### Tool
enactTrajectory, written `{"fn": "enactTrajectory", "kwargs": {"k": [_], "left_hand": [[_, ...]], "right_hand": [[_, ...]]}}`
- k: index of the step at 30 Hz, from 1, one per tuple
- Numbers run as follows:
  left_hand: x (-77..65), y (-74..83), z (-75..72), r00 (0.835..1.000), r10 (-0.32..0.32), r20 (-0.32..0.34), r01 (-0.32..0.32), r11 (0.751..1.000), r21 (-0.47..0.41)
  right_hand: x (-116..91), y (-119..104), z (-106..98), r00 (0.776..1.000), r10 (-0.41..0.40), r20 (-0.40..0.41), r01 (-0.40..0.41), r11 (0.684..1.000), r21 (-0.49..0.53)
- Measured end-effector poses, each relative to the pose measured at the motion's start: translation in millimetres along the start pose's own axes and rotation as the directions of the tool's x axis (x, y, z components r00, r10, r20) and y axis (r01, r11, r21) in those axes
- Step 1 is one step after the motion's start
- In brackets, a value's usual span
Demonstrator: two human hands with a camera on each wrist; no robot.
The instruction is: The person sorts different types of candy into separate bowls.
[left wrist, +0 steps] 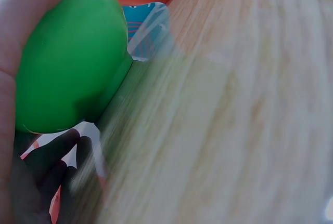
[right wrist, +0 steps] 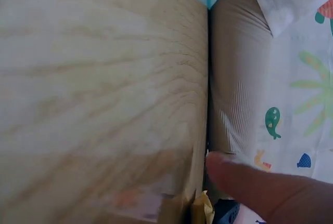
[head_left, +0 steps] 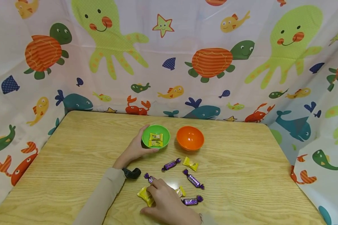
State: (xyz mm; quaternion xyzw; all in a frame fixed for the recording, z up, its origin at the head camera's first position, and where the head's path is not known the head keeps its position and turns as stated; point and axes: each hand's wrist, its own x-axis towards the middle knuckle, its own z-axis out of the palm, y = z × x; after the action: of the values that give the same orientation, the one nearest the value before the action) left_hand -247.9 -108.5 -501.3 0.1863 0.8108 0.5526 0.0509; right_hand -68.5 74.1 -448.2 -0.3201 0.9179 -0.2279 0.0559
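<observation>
Head view: the left grip [head_left: 135, 149] curls round the green bowl [head_left: 156, 136], which holds two yellow candies beside an orange bowl [head_left: 190, 137]. The right grip [head_left: 167, 204] pinches a yellow candy [head_left: 145, 195] among purple candies [head_left: 171, 164] at mid-table [head_left: 73, 150]. Left wrist view shows the bowl's underside. Bare wood runs to the table edges.
</observation>
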Motion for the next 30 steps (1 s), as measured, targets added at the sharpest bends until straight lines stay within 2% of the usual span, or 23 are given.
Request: {"fn": "enactTrajectory", "kwargs": {"k": [5, 9, 19, 30], "left_hand": [[0.5, -1.2, 0.2, 1.000, 0.001, -0.001, -0.001, 1.000, -0.003], [0.5, 0.2, 0.3, 1.000, -0.001, -0.002, 0.001, 1.000, -0.005], [-0.2, 1.7, -0.4, 1.000, -0.002, 0.001, 0.002, 1.000, -0.003], [0.0, 0.6, -0.8, 1.000, -0.010, 0.003, 0.010, 1.000, -0.003]], "right_hand": [[0, 0, 2, 0.997, -0.052, -0.049, 0.050, 0.998, -0.042], [-1, 1, 1, 0.995, -0.062, -0.072, 0.059, 0.997, -0.045], [1, 7, 3, 0.996, -0.064, -0.066, 0.064, 0.998, -0.007], [5, 9, -4, 0.997, -0.075, -0.035, 0.077, 0.995, 0.061]]}}
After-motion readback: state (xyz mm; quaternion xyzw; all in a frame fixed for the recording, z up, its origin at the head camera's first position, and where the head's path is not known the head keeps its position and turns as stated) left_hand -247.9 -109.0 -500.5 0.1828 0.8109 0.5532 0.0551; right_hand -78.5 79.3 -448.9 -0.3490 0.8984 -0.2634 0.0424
